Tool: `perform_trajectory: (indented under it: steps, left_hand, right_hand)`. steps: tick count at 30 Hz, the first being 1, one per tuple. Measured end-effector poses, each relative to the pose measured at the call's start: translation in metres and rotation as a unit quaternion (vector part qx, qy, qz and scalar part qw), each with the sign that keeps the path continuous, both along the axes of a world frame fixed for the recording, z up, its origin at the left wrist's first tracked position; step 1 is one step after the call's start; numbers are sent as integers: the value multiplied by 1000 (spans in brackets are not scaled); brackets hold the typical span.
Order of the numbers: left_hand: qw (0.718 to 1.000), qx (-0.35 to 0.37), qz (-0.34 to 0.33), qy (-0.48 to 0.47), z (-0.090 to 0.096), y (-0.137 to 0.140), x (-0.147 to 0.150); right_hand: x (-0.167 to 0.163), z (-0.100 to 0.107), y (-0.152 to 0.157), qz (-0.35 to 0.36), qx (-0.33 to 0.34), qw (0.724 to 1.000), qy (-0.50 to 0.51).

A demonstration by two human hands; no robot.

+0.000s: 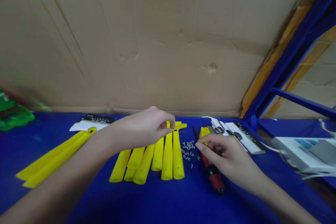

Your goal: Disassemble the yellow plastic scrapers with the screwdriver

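My left hand reaches over the far ends of several yellow plastic handles, thumb and forefinger curled close together. Yellow shows between those fingertips, but whatever they pinch is too small or hidden to tell. My right hand has its thumb and fingertip pressed together just right of a scatter of small metal screws and nuts. What is in that pinch cannot be made out. Partly under the right hand lies a red and black screwdriver, its dark shaft pointing away from me.
Two more yellow handles lie at left beside a black-and-white printed card. At right are small yellow parts, more cards and a white box with cables. Cardboard stands behind the blue table; a blue metal frame rises right.
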State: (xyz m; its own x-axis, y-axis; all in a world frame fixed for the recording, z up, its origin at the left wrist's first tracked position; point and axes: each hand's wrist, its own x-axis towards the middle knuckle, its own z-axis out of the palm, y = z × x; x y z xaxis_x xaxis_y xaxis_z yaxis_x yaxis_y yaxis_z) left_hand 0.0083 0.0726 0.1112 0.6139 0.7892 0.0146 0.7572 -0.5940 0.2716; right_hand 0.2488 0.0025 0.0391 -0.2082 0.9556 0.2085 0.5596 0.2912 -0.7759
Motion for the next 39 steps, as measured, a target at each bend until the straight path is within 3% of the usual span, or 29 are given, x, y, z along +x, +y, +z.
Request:
perform_trajectory:
  steps: [4, 10, 14, 16, 19, 22, 27, 32, 39]
  left_hand:
    - [997, 5, 27, 66, 3, -5, -33]
    - [987, 45, 87, 124, -14, -6, -68]
    - [981, 99, 132, 103, -32, -16, -76]
    - [974, 126, 166, 88, -41, -23, -79]
    - [970, 132, 189, 74, -53, -32, -89]
    - [966, 119, 217, 80, -60, -38, -100]
    - [948, 119, 270, 122, -61, -36, -114]
    - [914, 116, 340, 189, -65, -36, -127]
    - [884, 116, 389, 232, -67, -36, -135]
  right_hand:
    - [-17, 8, 4, 60, -53, 995, 57]
    - [-48, 14, 14, 109, 39, 993, -26]
    - [-74, 22, 16, 157, -71, 980, 104]
    - [-85, 25, 17, 166, -70, 977, 114]
    - [-99, 24, 19, 165, -20, 985, 48]
    - [-109, 14, 22, 163, -23, 986, 14]
    - [-120, 1, 23, 153, -39, 987, 8]
    - [-121, 1, 20, 139, -25, 990, 14]
    - [-114, 1, 20, 132, -9, 991, 4]
